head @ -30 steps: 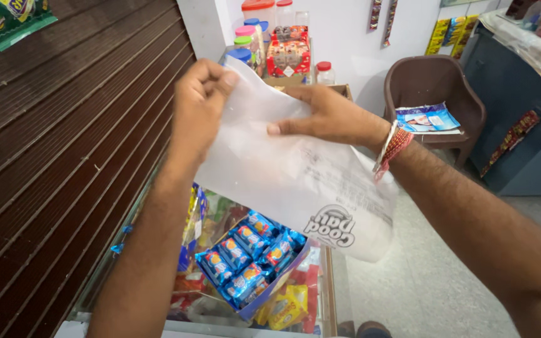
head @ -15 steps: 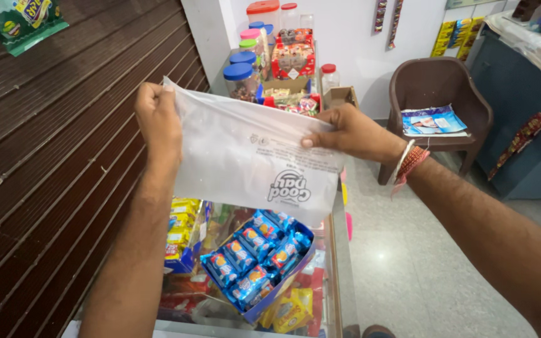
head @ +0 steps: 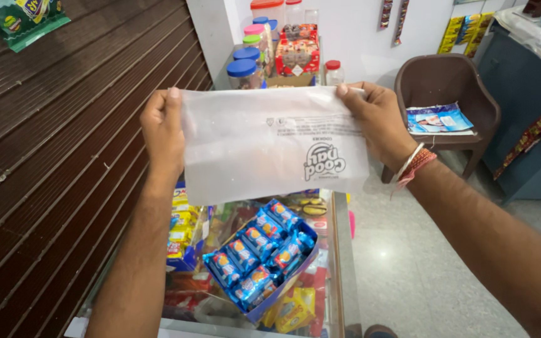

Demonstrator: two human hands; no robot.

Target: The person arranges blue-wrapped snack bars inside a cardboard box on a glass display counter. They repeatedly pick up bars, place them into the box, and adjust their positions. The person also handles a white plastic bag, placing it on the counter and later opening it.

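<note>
A translucent white plastic bag (head: pixel 264 147) with a printed logo is stretched flat in front of me. My left hand (head: pixel 163 128) pinches its upper left corner. My right hand (head: pixel 377 122), with red thread bands at the wrist, grips its upper right corner. Below the bag, on a glass counter (head: pixel 340 250), stands an open box of blue biscuit packets (head: pixel 259 253).
A brown rolling shutter (head: pixel 64 156) fills the left. Plastic jars with coloured lids (head: pixel 248 59) stand at the counter's far end. A brown plastic chair (head: pixel 449 84) with a magazine on its seat is at the right, beside a dark blue counter (head: pixel 521 106). Yellow snack packets (head: pixel 183 222) lie under the glass.
Both hands have moved apart and pulled the bag out flat and level. It was crumpled and slanted before.
</note>
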